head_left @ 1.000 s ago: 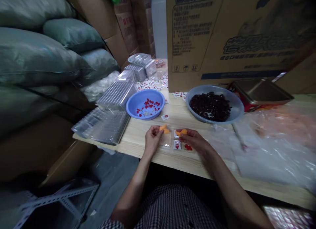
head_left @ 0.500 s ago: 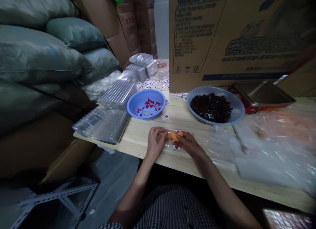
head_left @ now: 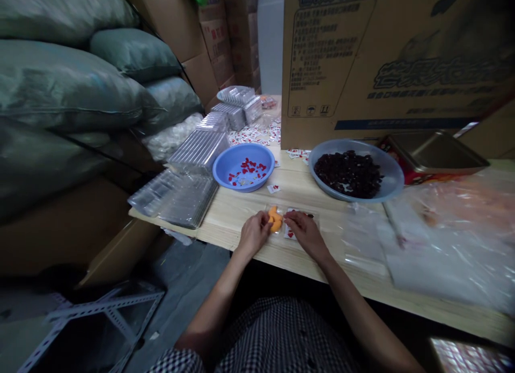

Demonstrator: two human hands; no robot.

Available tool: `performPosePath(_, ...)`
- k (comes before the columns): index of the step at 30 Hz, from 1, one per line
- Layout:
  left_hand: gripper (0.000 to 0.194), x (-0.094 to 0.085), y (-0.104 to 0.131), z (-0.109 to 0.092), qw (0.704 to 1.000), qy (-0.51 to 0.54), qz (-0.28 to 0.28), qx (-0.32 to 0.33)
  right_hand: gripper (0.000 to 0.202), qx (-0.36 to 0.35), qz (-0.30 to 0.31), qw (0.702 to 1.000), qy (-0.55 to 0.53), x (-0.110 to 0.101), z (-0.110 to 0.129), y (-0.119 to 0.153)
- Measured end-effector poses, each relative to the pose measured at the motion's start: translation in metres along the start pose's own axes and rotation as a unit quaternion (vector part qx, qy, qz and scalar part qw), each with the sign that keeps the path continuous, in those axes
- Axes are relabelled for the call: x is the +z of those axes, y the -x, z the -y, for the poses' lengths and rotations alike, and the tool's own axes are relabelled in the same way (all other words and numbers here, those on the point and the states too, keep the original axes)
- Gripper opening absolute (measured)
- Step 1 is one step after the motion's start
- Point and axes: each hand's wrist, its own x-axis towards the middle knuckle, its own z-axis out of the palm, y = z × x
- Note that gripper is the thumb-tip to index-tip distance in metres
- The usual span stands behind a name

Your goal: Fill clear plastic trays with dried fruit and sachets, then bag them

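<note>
A small clear plastic tray [head_left: 317, 219] lies on the wooden table in front of me. Its left compartment holds several curved orange pieces [head_left: 275, 220]. A white card with red print [head_left: 288, 232] shows in the right part, half covered by my fingers. My left hand [head_left: 254, 234] is closed at the tray's left side, its fingertips against the orange pieces. With fingers pinched together, my right hand [head_left: 308, 236] is over the tray's right part, fingertips near the divider; what they hold, if anything, is hidden.
Beyond the tray stand a blue basin [head_left: 243, 169] with small red pieces and a pale bowl [head_left: 386, 188] of dark pieces. Stacked clear trays [head_left: 177, 197] lie left. A tin [head_left: 438, 155], plastic bags [head_left: 446, 249] and a large carton [head_left: 330, 67] border the right and back.
The orange pieces my right hand held up now lie in the tray's left compartment. That hand has let go of them and its fingertips are lower, at the divider. The view shifted slightly.
</note>
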Motion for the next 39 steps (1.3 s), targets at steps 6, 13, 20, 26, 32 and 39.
performPosePath(6, 0.02, 0.012, 0.003, -0.005, 0.976, -0.172, -0.107, 0.079, 0.03, -0.126, -0.011, 0.975, 0.181, 0.011, 0.006, -0.006)
performPosePath(13, 0.02, 0.02, -0.004, 0.012, 0.974, -0.172, -0.107, 0.099, 0.046, -0.136, 0.107, 0.939, 0.299, 0.02, 0.005, -0.028)
performPosePath(20, 0.05, 0.014, 0.011, -0.041, 0.97, 0.015, -0.16, 0.181, 0.038, -0.017, -0.037, 0.996, -0.085, 0.008, 0.036, -0.017)
performPosePath(26, 0.055, 0.017, 0.009, -0.049, 0.963, -0.13, -0.007, 0.235, 0.052, 0.158, 0.013, 0.951, -0.267, -0.018, 0.049, -0.002)
performPosePath(32, 0.034, -0.104, 0.009, 0.019, 0.964, -0.117, -0.234, 0.041, 0.05, -0.087, -0.004, 0.982, 0.168, -0.008, 0.009, -0.014)
performPosePath(39, 0.02, -0.183, -0.02, 0.091, 0.946, -0.183, -0.193, -0.185, 0.047, -0.207, 0.09, 0.87, 0.438, 0.041, -0.027, -0.018)
